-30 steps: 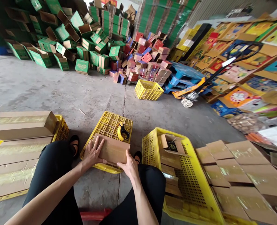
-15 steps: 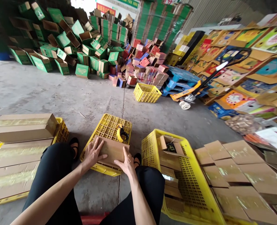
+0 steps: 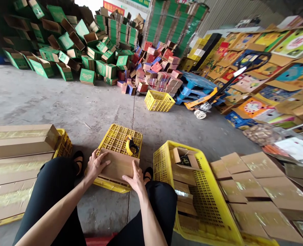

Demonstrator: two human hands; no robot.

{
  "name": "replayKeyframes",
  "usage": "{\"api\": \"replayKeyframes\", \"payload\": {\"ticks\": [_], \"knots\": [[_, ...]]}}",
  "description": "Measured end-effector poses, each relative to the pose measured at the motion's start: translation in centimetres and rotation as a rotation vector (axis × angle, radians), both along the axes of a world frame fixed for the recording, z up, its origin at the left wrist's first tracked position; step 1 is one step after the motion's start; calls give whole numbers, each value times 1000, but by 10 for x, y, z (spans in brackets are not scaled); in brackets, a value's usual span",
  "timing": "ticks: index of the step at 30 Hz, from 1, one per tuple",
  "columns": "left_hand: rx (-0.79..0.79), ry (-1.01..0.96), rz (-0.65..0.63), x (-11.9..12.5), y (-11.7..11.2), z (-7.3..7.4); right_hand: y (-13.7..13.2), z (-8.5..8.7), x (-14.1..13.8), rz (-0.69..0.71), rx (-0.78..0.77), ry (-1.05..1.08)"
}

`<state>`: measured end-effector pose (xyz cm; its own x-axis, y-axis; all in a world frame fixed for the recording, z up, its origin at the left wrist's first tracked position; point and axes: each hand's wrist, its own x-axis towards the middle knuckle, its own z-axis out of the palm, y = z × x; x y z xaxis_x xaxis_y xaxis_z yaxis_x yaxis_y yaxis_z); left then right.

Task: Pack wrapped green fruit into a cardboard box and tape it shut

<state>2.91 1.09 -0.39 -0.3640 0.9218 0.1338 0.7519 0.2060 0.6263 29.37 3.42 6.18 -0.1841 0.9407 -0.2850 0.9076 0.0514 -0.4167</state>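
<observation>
Head view: a flat brown cardboard box (image 3: pixel 118 166) is lying on the near half of an upturned yellow crate (image 3: pixel 115 138) that is serving as the surface, straight ahead of the person and between the knees. The box's long axis is running left to right across the body, tilted slightly so its right end sits a little lower in the frame. Both hands are already touching it, so neither is nearer. The left hand (image 3: pixel 96 165) is lying spread over the box's left end, fingers pointing in along the top face. The right hand (image 3: pixel 134 176) is gripping the near right corner, thumb on top and fingers curling around the end. Both hands are holding the box, one at each end.

Just beyond the box, near the far right corner of the surface, a yellow tape dispenser (image 3: pixel 131 146) is lying on the grid, close to the box's far edge but seemingly apart from it. It is the only thing standing close on the far side.

To the right, just beside the surface, a second yellow crate (image 3: pixel 167 152) is holding folded cardboard boxes, and further right flat taped cartons (image 3: pixel 246 181) are lying on the floor. To the left, a stack of taped cartons (image 3: pixel 20 138) is resting on another yellow crate. Both legs are flanking the surface on its near side.
</observation>
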Motion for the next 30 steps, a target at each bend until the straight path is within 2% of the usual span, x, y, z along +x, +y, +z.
{"api": "replayKeyframes", "payload": {"ticks": [4, 6, 10, 18, 23, 30], "knots": [[79, -246, 160, -12, 9, -10, 0, -2, 1, -6, 5, -8], [9, -361, 215, -17, 12, -12, 1, -3, 2, -7, 14, -3], [-201, -593, 91, -22, 11, -6, 1, -4, 2, -13, -2, 27], [-142, -627, 148, -21, 10, 5, 1, -11, -2, -77, -27, 89], [-132, -644, 156, -20, 11, 0, 6, -20, -2, -155, 32, 227], [-172, -668, 102, -23, 12, -7, 11, -21, 0, -150, 3, 239]]}}
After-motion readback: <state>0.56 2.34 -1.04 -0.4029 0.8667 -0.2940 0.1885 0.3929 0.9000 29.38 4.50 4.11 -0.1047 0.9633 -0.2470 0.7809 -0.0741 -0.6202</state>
